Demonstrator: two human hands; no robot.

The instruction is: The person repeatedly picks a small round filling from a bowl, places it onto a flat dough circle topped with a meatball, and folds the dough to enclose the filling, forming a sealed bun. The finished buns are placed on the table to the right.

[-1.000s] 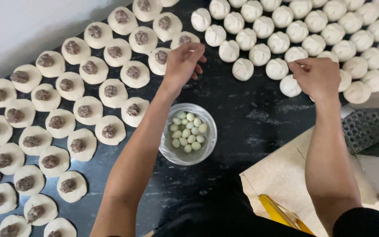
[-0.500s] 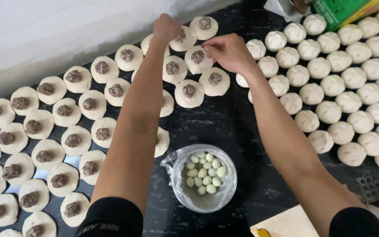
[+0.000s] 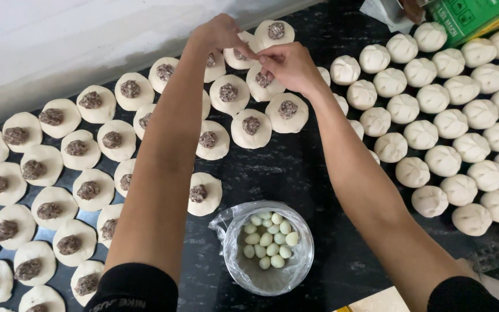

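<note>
Pale, flattened round dough disc topped with a dark brown filling lump [image 3: 261, 81] lies far back on the black worktop [image 3: 307, 167], among similar discs. Right hand [image 3: 289, 66] pinches at its filling with fingertips; left hand [image 3: 219, 33], fingers curled, touches the neighbouring disc [image 3: 239, 56].

Both arms are bare from the hands up to just past the elbows. The left hand [image 3: 218, 33] and right hand [image 3: 289, 66] wear no gloves, rings or watch. Black sleeves cover the upper arms at the lower edge of the view; the left sleeve carries small pale lettering along its hem.
</note>
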